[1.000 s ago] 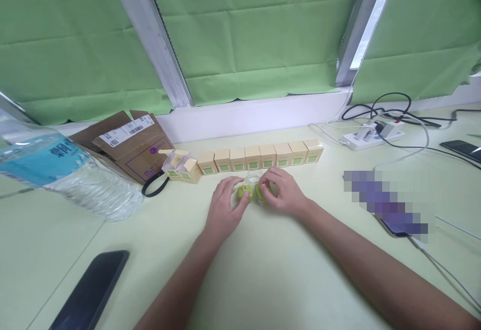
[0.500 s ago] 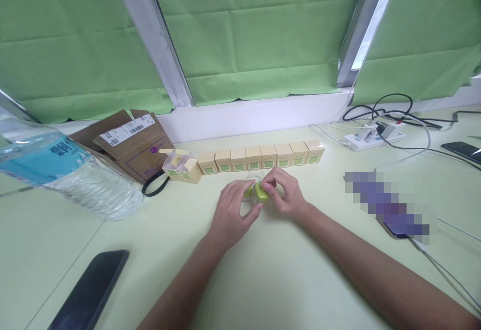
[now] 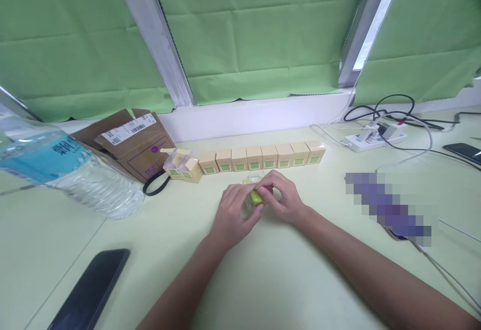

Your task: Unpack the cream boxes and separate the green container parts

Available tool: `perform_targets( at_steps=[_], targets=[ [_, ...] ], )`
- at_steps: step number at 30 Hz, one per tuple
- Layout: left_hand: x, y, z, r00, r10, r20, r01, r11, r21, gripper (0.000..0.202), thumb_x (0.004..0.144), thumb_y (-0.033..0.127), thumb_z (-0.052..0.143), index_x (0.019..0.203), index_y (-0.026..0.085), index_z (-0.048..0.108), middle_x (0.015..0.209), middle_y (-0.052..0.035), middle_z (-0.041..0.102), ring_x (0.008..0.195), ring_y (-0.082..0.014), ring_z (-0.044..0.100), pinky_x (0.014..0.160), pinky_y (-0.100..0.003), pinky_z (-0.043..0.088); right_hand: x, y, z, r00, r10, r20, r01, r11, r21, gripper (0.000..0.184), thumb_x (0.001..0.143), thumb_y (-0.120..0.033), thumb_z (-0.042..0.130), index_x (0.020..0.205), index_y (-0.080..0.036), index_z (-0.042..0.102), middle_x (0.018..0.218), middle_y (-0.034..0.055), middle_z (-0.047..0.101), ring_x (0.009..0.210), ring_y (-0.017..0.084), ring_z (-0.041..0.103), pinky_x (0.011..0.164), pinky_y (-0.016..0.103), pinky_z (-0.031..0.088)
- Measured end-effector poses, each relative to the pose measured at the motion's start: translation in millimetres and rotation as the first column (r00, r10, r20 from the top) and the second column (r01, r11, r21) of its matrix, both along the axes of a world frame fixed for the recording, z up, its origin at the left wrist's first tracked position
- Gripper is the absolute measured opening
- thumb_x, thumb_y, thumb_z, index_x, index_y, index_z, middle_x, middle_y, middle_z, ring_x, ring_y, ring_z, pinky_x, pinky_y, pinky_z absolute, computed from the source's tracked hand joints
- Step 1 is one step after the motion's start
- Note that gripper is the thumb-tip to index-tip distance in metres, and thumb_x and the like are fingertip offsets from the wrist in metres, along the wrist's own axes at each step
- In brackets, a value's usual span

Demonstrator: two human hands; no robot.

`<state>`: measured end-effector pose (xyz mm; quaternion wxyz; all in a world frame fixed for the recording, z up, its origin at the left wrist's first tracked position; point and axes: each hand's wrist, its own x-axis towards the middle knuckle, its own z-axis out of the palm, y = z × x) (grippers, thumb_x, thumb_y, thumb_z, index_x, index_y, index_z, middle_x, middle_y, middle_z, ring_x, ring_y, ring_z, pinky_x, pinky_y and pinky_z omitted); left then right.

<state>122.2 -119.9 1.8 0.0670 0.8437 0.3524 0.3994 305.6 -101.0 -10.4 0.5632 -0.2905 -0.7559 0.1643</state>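
My left hand [image 3: 233, 213] and my right hand [image 3: 282, 197] meet in the middle of the pale green table [image 3: 263, 280]. Both pinch a small lime-green piece [image 3: 256, 197] between their fingertips. Something small and clear sits under my left fingers, too faint to name. A clear round bit [image 3: 254, 176] lies just beyond the hands. Behind it runs a row of small cream boxes with green squares [image 3: 263, 157], side by side. At the row's left end one box [image 3: 179, 165] stands with its flaps up.
A plastic water bottle [image 3: 63, 170] lies at the left, a brown cardboard box [image 3: 131, 142] behind it. A dark phone [image 3: 90, 292] rests near the front left. A power strip with cables [image 3: 376, 137] and another phone [image 3: 464, 150] are at the right. A blurred patch [image 3: 391, 210] lies right of my arm.
Two green pieces, held apart a second ago, have been brought together into one between my fingertips. Both hands closed in and shifted slightly toward me.
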Motion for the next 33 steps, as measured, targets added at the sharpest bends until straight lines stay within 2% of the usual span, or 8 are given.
perform_targets(
  at_steps=[7,15,19,22,26,33],
  targets=[
    [-0.5,-0.8,5.5,0.99,0.098,0.105,-0.092,0.994,-0.064,0.027,0.09,0.032,0.061,0.115,0.023,0.062,0.108,-0.0094,0.071,0.1,-0.0235,0.064,0.089,-0.038,0.051,4.5,2.0,-3.2,0.998,-0.02,-0.065,0.011,0.99,-0.141,0.019,0.098,-0.039,0.053,0.108,-0.024,0.061,0.089,0.0054,0.06,0.075,0.017,0.057,0.062,0.031,0.049],
    [-3.2,-1.8,3.3,0.956,0.168,0.241,-0.135,0.98,-0.149,0.027,0.088,0.033,0.062,0.113,0.022,0.06,0.106,-0.008,0.07,0.096,-0.021,0.065,0.086,-0.034,0.052,6.7,3.2,-2.9,0.998,0.026,-0.057,-0.039,0.971,-0.235,0.028,0.098,-0.047,0.05,0.111,-0.025,0.061,0.1,0.0057,0.065,0.065,0.014,0.051,0.061,0.03,0.047],
    [-4.2,-0.7,-1.8,0.923,0.166,0.348,-0.098,0.974,-0.206,0.03,0.087,0.033,0.064,0.114,0.021,0.057,0.107,-0.0084,0.066,0.1,-0.0209,0.064,0.092,-0.035,0.052,6.8,2.4,-2.3,0.993,0.104,-0.059,-0.117,0.954,-0.276,0.032,0.094,-0.046,0.058,0.118,-0.025,0.059,0.109,0.0056,0.067,0.063,0.012,0.052,0.061,0.029,0.047],
    [-4.1,0.7,-5.9,0.889,0.166,0.427,-0.053,0.963,-0.263,0.034,0.086,0.034,0.066,0.114,0.022,0.053,0.111,-0.0091,0.064,0.105,-0.0215,0.063,0.096,-0.036,0.052,6.3,1.7,-2.8,0.987,0.154,-0.043,-0.16,0.934,-0.319,0.043,0.09,-0.046,0.064,0.127,-0.027,0.055,0.117,0.0064,0.066,0.061,0.01,0.051,0.059,0.028,0.047],
    [-2.8,1.0,-7.8,0.853,0.135,0.504,0.022,0.956,-0.294,0.034,0.085,0.032,0.068,0.111,0.022,0.05,0.115,-0.0095,0.062,0.104,-0.0201,0.064,0.096,-0.036,0.052,5.3,1.7,-3.5,0.985,0.174,-0.003,-0.165,0.933,-0.32,0.056,0.086,-0.047,0.07,0.135,-0.027,0.051,0.115,0.0059,0.066,0.059,0.01,0.049,0.057,0.027,0.047],
    [-1.8,-1.0,-5.2,0.874,0.074,0.481,0.095,0.943,-0.318,0.027,0.086,0.03,0.068,0.103,0.021,0.05,0.108,-0.0075,0.063,0.1,-0.0181,0.065,0.092,-0.032,0.053,4.7,3.5,-2.8,0.985,0.152,0.079,-0.13,0.964,-0.232,0.046,0.094,-0.049,0.06,0.135,-0.029,0.054,0.113,0.0076,0.064,0.069,0.014,0.055,0.064,0.03,0.052]
  ],
)
